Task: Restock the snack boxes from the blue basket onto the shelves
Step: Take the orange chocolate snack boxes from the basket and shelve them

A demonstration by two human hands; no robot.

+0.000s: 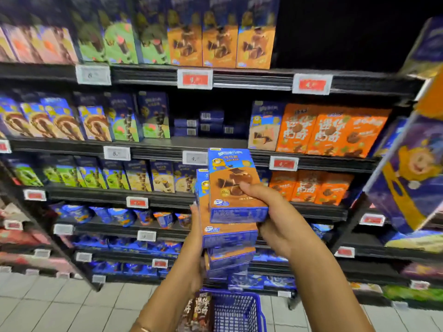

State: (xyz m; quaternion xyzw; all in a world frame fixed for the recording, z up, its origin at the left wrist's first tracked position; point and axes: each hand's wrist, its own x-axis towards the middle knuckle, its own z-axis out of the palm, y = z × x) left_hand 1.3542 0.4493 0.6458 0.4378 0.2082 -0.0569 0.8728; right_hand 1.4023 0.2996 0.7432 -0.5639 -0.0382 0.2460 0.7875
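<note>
1. Across the background, black shelving point(191, 141) carries rows of upright snack boxes. The second shelf from the top has a gap at its middle, where only small blue boxes point(203, 123) lie at the back.
2. Low at the bottom edge, the blue basket point(237, 312) sits on pale floor tiles point(60, 305), directly below the hands. A dark box point(197, 310) stands upright against its left side.
3. Above the basket and in front of the shelves, a stack of snack boxes point(227, 238), orange and blue, is held in the air with the boxes laid face against face. Their long axes run upward and lean away toward the shelves, and their blue bottom ends face the camera.
4. The front box point(235, 188) rides highest and is offset up and to the right of the one behind. Its printed face is toward the camera and its top points up.
5. The right hand point(275, 219) is clamped on the front box, with the thumb across its face and the fingers round the right edge.
6. The left hand point(197, 267) wraps the stack's left side, and its fingertips point(193, 208) show at the edge.
</note>
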